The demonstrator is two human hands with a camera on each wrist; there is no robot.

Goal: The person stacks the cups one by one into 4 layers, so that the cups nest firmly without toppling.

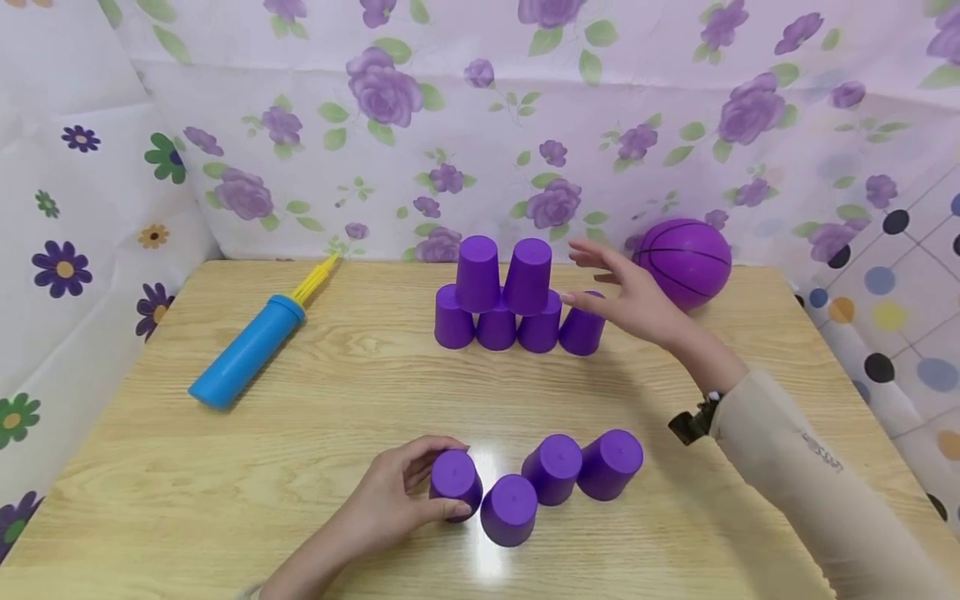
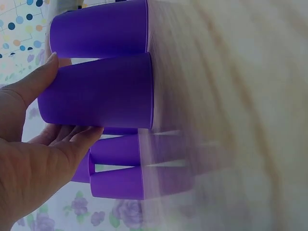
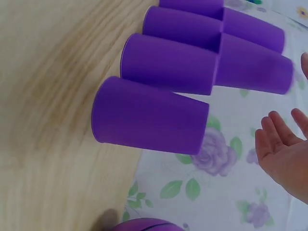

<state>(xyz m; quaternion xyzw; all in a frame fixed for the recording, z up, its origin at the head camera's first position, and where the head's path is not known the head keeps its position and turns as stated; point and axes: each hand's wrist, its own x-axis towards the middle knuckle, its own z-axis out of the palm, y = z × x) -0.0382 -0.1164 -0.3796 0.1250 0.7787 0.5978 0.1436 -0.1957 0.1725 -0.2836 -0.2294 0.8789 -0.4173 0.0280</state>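
Note:
My left hand [image 1: 386, 496] holds an upside-down purple cup [image 1: 454, 475] at the table's front, thumb on one side and fingers on the other; the left wrist view shows the same grip on the cup [image 2: 96, 91]. Three more purple cups, among them a near one [image 1: 509, 510], stand upside down to its right. Farther back is a row of several inverted cups, its rightmost cup [image 1: 582, 327] set slightly apart. Two cups, one of them the right upper cup [image 1: 528, 275], sit on top of that row. Beside them my right hand [image 1: 637, 296] hovers with extended fingers, holding nothing.
A purple ball [image 1: 686, 262] with black lines rests at the back right, behind my right hand. On the left lies a blue pump [image 1: 247, 354] with a yellow nozzle. Flowered cloth [image 1: 450, 108] hangs along the back edge of the wooden table [image 1: 337, 400].

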